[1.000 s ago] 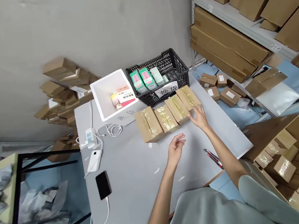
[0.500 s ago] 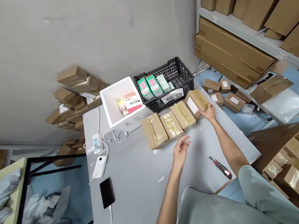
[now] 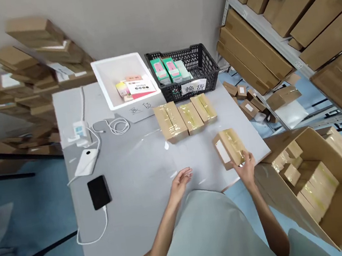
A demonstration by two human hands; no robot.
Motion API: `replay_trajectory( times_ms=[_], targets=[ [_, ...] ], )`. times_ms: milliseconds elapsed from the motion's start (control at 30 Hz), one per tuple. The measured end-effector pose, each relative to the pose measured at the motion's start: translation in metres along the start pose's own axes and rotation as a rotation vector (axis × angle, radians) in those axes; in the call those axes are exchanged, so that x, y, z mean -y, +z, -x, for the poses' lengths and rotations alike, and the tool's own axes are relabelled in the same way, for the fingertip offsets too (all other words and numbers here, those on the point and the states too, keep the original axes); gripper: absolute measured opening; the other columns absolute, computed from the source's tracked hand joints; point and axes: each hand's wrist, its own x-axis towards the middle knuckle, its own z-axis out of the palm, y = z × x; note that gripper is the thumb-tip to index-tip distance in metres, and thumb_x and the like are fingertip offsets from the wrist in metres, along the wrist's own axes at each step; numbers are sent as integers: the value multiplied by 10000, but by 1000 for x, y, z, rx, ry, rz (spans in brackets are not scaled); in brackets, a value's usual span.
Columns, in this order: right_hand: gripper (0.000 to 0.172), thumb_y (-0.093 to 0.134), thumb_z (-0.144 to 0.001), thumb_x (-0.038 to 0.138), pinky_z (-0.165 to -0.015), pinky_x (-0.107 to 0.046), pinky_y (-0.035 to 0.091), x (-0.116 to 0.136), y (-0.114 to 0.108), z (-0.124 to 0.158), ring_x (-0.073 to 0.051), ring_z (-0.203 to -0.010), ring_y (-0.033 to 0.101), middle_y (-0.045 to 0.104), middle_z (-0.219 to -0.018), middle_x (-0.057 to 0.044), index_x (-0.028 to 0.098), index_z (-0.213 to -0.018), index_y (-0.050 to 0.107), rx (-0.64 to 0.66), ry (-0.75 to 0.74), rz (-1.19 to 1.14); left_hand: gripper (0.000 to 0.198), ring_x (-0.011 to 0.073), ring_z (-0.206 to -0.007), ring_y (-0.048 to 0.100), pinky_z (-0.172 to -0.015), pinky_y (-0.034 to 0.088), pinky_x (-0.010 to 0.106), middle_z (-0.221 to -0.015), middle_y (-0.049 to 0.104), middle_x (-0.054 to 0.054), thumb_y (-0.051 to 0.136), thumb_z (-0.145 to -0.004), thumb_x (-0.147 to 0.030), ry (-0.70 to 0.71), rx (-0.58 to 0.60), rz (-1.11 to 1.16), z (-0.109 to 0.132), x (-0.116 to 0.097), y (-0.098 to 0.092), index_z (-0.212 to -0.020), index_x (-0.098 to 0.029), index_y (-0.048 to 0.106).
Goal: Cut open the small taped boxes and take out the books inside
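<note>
My right hand (image 3: pixel 246 171) grips the near end of a taped cardboard box (image 3: pixel 232 141), which has a white label on its left side. The box is close to the table's right edge, apart from the other boxes. My left hand (image 3: pixel 180 183) hovers over the table's front part with fingers apart and nothing in it. Beyond it, three taped boxes stand in a row: a larger left box (image 3: pixel 172 123), a middle box (image 3: pixel 191 118) and a right box (image 3: pixel 204 109). The red and black utility knife seen earlier is out of sight.
At the back of the grey table (image 3: pixel 125 168) stand a white foam box (image 3: pixel 143 108) and a black crate (image 3: pixel 210 69) holding small packages. A phone (image 3: pixel 99 192), power bank (image 3: pixel 87 161) and cables lie left. A large open carton (image 3: pixel 268 186) of boxes stands right, below shelves (image 3: pixel 273 37).
My right hand has drawn the labelled box out of the row, toward me. The left hand stays empty. My view has turned right and downward, showing more of the large carton.
</note>
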Motion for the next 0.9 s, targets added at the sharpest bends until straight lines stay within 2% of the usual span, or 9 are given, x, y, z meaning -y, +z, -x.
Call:
replay_trajectory(
  times_ms=[100,200,267,367,467,567,667,800,900],
  targets=[
    [818,902,-844,522,-1264,-707,478,32,5,72,-479,-1525,505,510,-1605,-247,216,-1546,615,214,-92,-16,796,407,-1233,798,-1108,623,578,-1384,809,209,864,-643,-770,-8,-67,-44,7,33,-34,-1208,-216,776],
    [899,984,-791,482,-1307,-693,462,72,25,114,-469,-1614,442,450,-1703,-236,240,-1575,617,433,-219,-55,810,429,-1352,741,-1154,597,597,-1426,781,226,676,-772,-895,22,-217,-133,11,60,-72,-1194,-209,758],
    [966,1028,-755,491,-1338,-690,435,97,37,125,-462,-1656,405,425,-1745,-234,251,-1595,617,581,-352,-92,849,430,-1413,703,-1212,555,598,-1411,789,227,508,-862,-953,45,-292,-180,15,74,-101,-1169,-203,763],
    [1014,1050,-727,486,-1372,-684,387,123,49,118,-455,-1692,372,399,-1786,-246,243,-1615,626,785,-514,-136,968,421,-1309,752,-1188,571,583,-1224,847,208,377,-875,-1043,33,-253,-164,26,92,-144,-1109,-192,775],
    [1003,1062,-682,482,-1401,-640,350,137,59,96,-441,-1693,391,459,-1759,-236,235,-1577,682,944,-505,-185,994,404,-1168,802,-1119,612,559,-1085,859,196,388,-843,-1086,-27,-223,-91,44,105,-173,-1047,-193,775],
    [916,1045,-655,458,-1368,-586,419,143,80,75,-409,-1630,498,589,-1656,-194,229,-1491,749,1058,-337,-290,865,388,-1188,797,-1125,607,554,-1163,857,209,413,-931,-979,-22,-238,-74,60,113,-177,-1021,-199,776],
    [848,997,-682,534,-1272,-572,533,145,108,63,-379,-1499,623,678,-1562,-171,217,-1431,758,1034,-51,-362,597,384,-1240,776,-1153,589,551,-1209,852,198,632,-951,-758,12,-242,-159,65,123,-164,-1062,-192,789],
    [1039,916,-763,698,-1258,-564,554,140,130,60,-377,-1465,658,574,-1693,-227,183,-1606,597,946,84,-343,444,360,-1284,771,-1207,559,520,-1346,816,197,769,-907,-473,-1,-273,-141,64,142,-140,-1226,-164,778],
    [1068,874,-801,774,-1281,-550,540,125,128,63,-375,-1475,663,561,-1710,-250,175,-1629,565,903,128,-355,481,344,-1329,756,-1234,541,510,-1483,758,215,742,-943,-403,-17,-310,-108,65,154,-130,-1350,-147,740]
  ],
)
